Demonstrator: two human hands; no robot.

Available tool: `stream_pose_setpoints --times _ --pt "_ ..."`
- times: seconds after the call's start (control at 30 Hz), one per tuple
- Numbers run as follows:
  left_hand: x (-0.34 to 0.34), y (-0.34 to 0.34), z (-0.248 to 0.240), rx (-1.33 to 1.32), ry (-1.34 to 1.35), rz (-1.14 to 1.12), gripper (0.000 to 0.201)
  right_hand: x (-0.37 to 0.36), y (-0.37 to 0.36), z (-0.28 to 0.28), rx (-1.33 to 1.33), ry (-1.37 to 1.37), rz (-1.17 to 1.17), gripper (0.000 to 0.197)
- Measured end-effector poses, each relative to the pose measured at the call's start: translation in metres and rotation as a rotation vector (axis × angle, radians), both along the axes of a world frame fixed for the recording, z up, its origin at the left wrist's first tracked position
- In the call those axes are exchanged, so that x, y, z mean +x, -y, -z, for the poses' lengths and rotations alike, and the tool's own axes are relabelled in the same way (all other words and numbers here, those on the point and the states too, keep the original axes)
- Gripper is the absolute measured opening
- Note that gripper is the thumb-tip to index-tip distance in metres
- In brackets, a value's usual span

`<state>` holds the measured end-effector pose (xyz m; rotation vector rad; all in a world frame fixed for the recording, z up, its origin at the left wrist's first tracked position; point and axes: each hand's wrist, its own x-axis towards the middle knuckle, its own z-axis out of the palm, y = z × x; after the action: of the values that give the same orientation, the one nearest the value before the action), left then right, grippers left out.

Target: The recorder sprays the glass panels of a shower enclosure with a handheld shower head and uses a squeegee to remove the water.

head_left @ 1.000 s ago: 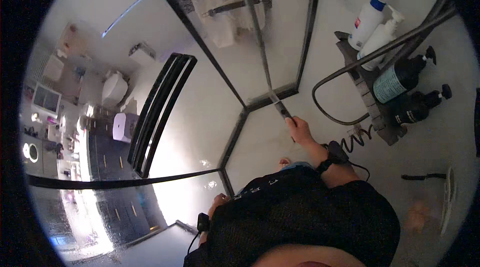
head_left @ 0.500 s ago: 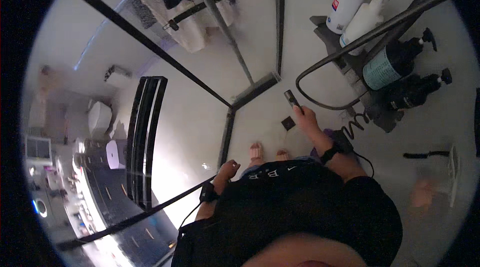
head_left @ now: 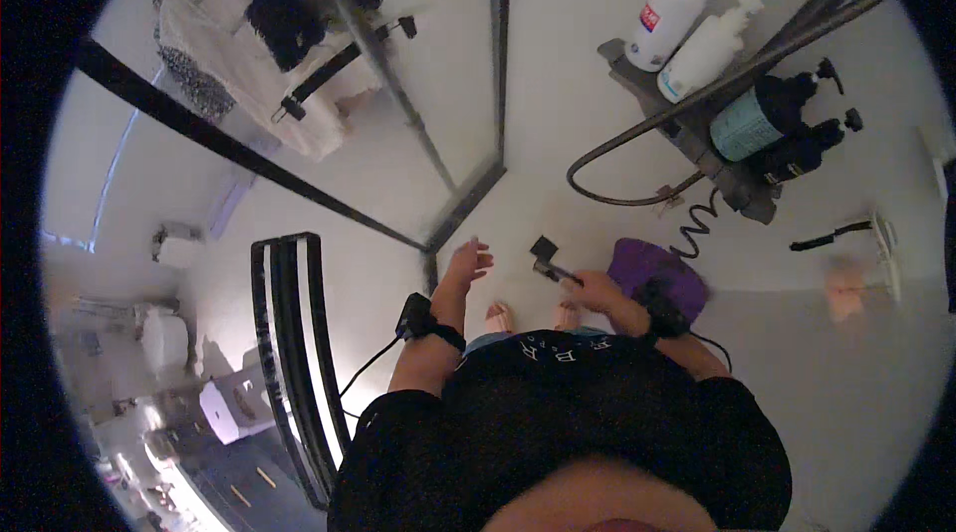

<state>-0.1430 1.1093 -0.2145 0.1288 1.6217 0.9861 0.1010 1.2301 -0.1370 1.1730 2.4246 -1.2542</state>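
My right hand (head_left: 596, 290) is closed around a short dark grey handheld sprayer (head_left: 553, 271), held low in front of my body with its head toward the left. Blur hides its finer parts. Just beyond its head a dark square drain cover (head_left: 543, 247) shows on the pale floor. My left hand (head_left: 470, 261) is stretched forward beside the dark frame of the glass, fingers apart and nothing in them. Beside my right wrist is a purple plastic thing (head_left: 652, 273), partly covered by the arm. A coiled black hose (head_left: 697, 228) hangs near it; where it ends is hidden.
A dark corner shelf (head_left: 687, 134) on the right carries several pump bottles, including a white bottle with a blue top (head_left: 669, 14). A dark hose (head_left: 617, 149) loops before it. Black-framed glass (head_left: 259, 164) stands at left, with black bars (head_left: 294, 353). My feet (head_left: 500, 316) are below.
My left hand has reached forward and its fingers have spread. My right hand has come lower and closer with the sprayer, now beside the drain cover. The view has shifted, showing more purple plastic.
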Motion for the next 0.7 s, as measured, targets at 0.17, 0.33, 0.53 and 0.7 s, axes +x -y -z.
stream_pose_setpoints --times 0.17,0.33,0.53,0.7 --pt "-0.006 -0.043 -0.029 0.259 0.211 -0.360 0.039 0.008 0.014 -0.020 0.116 0.049 -0.149 0.042" --pt "-0.005 -0.058 -0.013 0.194 0.129 -0.200 0.037 0.016 0.009 -0.032 0.225 0.030 -0.088 0.043" --pt "0.033 -0.080 -0.035 0.191 0.150 0.017 0.030 0.037 -0.015 -0.034 0.216 -0.039 0.222 0.038" --pt "0.054 -0.075 -0.068 0.153 -0.005 0.271 0.028 0.050 -0.030 -0.058 0.433 -0.240 0.232 0.035"
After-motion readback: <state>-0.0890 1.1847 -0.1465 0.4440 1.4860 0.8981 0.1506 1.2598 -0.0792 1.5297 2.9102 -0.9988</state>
